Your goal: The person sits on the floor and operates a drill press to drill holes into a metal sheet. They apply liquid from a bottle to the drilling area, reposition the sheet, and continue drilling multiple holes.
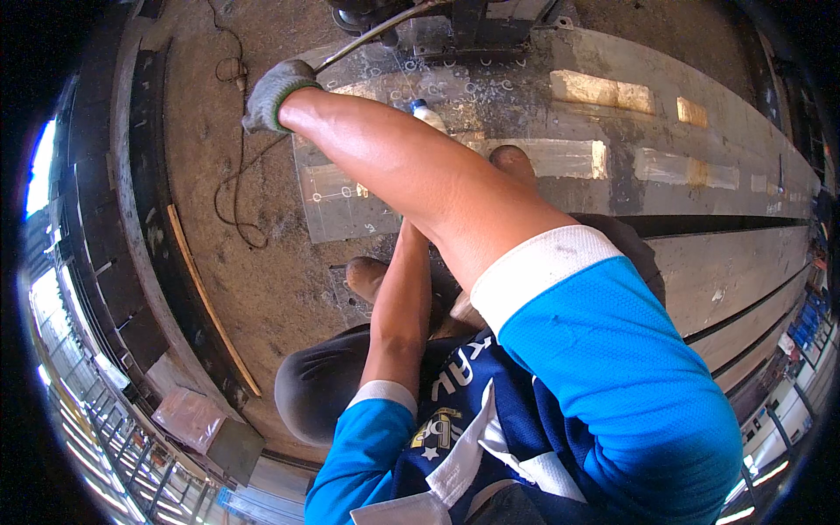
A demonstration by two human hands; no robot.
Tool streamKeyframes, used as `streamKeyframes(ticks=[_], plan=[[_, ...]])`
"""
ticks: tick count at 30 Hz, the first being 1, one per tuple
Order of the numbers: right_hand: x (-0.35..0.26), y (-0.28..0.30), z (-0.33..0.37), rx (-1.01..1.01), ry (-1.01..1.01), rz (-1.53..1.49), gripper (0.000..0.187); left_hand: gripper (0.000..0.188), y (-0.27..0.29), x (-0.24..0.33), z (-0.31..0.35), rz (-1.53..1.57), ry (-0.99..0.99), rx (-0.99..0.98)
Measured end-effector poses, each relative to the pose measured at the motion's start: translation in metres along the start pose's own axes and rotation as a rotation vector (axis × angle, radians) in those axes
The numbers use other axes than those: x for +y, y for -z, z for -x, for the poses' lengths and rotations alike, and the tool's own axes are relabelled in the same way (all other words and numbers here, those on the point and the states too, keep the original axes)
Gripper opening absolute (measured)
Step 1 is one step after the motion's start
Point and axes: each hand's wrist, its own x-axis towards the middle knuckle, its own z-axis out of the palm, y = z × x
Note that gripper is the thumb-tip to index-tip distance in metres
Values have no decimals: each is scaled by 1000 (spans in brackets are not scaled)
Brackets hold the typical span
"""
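Note:
My right arm reaches across to the upper left. Its grey knit glove with a green cuff, on my right hand (282,94), is wrapped round the end of a long metal rod (372,37). That rod slants up to a dark machine (477,31) standing on a steel plate (612,127). My left forearm (401,302) passes beneath the right one, which hides my left hand and whatever it touches. Just past the right forearm shows a white bottle (427,114) with a blue cap, partly covered. Chalk circles and marks dot the plate around the machine.
Two brown shoe tips (366,276) show near the plate. A dark cable (236,197) curls over the dirt floor at left, beside a thin wooden strip (214,302) and dark steel beams (153,175). Long pale beams (731,271) lie at right. A box (210,429) stands lower left.

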Motion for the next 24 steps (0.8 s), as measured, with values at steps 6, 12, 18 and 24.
streamKeyframes(ticks=[6,12,18,24], plan=[[1,-3,-4,-6,-36,-3,52,43,1,1,-1,-10,-2,1],[2,-4,-2,25,7,-4,50,44,3,3,-2,-16,-2,2],[2,-6,-3,26,-12,-25,51,44,2,3,-2,-17,-1,-1],[2,-10,-12,-113,-13,11,70,45,-2,4,-4,-13,-7,0]])
